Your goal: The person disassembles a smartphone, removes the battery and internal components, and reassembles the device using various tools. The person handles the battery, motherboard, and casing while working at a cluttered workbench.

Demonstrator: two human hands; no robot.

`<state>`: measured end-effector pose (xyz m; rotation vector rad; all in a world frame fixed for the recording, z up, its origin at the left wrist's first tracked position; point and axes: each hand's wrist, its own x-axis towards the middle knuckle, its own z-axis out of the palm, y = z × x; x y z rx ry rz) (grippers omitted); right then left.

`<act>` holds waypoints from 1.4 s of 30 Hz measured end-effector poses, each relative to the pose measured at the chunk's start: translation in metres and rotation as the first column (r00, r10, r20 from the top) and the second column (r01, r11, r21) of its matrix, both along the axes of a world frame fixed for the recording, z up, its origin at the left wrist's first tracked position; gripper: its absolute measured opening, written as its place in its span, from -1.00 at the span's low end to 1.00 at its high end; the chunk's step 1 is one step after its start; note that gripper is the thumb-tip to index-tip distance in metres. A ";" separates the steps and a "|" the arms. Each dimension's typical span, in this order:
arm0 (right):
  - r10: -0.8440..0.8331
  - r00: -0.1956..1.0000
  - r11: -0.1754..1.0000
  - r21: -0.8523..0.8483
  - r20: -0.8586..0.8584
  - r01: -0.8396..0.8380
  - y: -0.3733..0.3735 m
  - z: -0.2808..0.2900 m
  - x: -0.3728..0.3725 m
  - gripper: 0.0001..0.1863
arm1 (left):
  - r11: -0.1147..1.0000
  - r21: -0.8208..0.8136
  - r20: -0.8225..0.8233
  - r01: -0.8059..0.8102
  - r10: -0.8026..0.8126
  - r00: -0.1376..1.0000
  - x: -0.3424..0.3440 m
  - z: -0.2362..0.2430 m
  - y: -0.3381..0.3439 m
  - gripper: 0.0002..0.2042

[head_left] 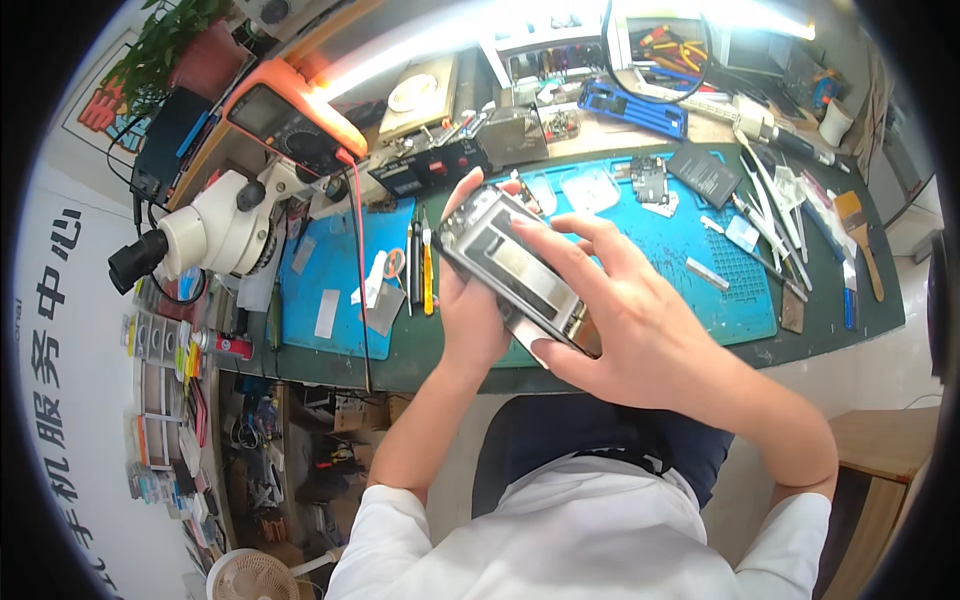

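Observation:
An opened smartphone body (520,270), its inner frame and battery bay showing, is held tilted above the front of the workbench. My left hand (474,310) wraps round it from beneath and the left side, with fingertips at its far edge. Over its right side lies my right hand (630,310), index finger stretched across the upper face and thumb at the near edge. A blue work mat (640,250) is below the phone. Farther right on it are a black phone battery (704,174) and a small circuit board (650,180).
A white microscope (215,222) and an orange multimeter (295,118) with a red lead stand at the left. Several tweezers and pens lie to the right, near a wooden brush (858,240). Slim tools, including a yellow one (428,275), lie left of the phone. A fan (252,576) stands below.

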<state>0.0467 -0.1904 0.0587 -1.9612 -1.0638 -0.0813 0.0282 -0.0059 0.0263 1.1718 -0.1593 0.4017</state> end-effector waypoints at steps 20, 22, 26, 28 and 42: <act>0.040 0.978 0.999 0.004 0.206 -0.042 -0.003 -0.004 0.005 -0.05 | 0.904 0.425 0.154 -0.049 -0.018 0.988 -0.010 -0.014 0.005 -0.26; 0.029 0.970 0.999 -0.040 0.242 -0.020 -0.005 -0.005 0.005 -0.05 | 0.900 0.431 0.158 -0.055 -0.015 0.987 -0.010 -0.014 0.004 -0.26; 0.018 0.970 0.998 -0.059 0.243 -0.004 -0.008 -0.001 0.005 -0.06 | 0.848 0.526 0.146 -0.061 -0.020 0.989 -0.009 -0.012 0.012 -0.24; 0.018 0.978 1.000 -0.025 0.210 -0.013 -0.011 0.000 0.007 -0.07 | 0.796 0.604 0.114 -0.044 -0.031 0.993 -0.010 -0.006 0.019 -0.23; 0.168 0.393 0.799 -0.108 -0.904 -0.591 -0.049 0.068 0.085 -0.33 | 0.348 0.275 -0.800 0.896 -0.435 0.414 0.000 0.072 0.063 -0.54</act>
